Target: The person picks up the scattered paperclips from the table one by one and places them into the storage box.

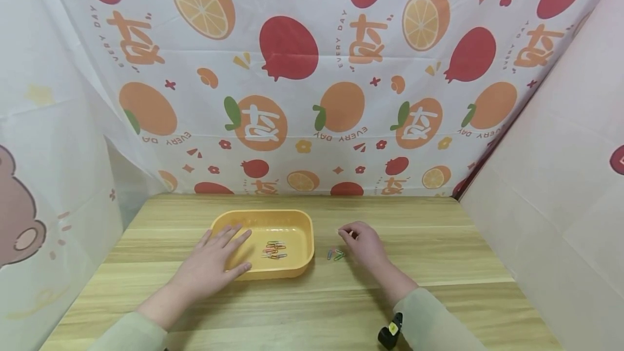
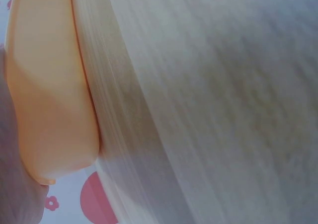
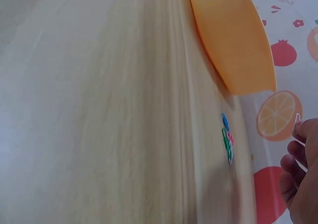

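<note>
Free tabletop point(image 1: 273, 307) fronts the yellow tray point(image 1: 265, 274); the left hand point(image 1: 210, 264) obstructs its left, paper clips point(image 1: 339, 257) and right hand point(image 1: 365, 245) its right.

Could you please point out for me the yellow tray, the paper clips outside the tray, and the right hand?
Yellow tray point(image 1: 295, 247): head view, on its bare inner floor.
Paper clips outside the tray point(image 3: 226, 140): right wrist view, on a green clip.
Right hand point(image 1: 365, 244): head view, on the back of the hand.

One table point(image 1: 292, 318) bears one tray point(image 1: 287, 272) toward its far edge. Two hands: left hand point(image 1: 207, 267), right hand point(image 1: 364, 244). Clips point(image 1: 339, 255): one in the right hand, at least three off the tray's right edge, more inside, too jumbled to count.
</note>
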The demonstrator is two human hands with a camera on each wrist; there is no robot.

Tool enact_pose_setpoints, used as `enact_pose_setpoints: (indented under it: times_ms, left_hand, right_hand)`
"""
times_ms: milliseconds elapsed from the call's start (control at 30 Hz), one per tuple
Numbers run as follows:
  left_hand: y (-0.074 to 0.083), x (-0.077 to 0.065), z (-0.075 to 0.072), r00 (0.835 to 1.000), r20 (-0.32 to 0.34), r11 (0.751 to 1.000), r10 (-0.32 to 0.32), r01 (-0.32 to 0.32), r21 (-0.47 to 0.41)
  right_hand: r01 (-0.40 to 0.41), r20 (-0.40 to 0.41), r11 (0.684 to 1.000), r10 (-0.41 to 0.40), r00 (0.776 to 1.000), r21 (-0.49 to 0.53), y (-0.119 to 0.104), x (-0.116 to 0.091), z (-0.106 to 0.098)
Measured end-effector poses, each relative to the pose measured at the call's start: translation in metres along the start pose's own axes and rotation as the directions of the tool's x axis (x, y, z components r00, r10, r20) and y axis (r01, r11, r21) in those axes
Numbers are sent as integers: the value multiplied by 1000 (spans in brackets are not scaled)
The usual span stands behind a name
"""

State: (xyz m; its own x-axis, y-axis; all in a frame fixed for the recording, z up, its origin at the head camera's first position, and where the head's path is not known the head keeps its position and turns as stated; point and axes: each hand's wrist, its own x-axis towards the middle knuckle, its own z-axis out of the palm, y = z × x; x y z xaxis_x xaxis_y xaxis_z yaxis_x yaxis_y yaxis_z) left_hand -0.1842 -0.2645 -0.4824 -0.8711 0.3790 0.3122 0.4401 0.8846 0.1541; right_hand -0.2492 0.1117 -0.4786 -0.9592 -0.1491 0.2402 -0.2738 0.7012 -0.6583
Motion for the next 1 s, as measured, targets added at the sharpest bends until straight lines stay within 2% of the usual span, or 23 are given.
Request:
enact_pose_setpoints:
  times_ms: [300,667,833,1000]
  left_hand:
    - [1,0,-3,1000,11,1000,-10,10,0]
    - [0,-1,-2,1000,18,1000,-7,7,4]
    - [1,-2,-1,999,44,1000,-22,22,8]
    - [1,-2,-4,999,40,1000,-19,19,7]
  right_hand:
    - [64,6,997,-64,998,46,-24,10,10]
    - [78,94,988,-91,991,129,-73,19,33]
    - [117,93,987,-127,987,110,-93,21,49]
    - [168,86,981,-177,980,100,-104,22,56]
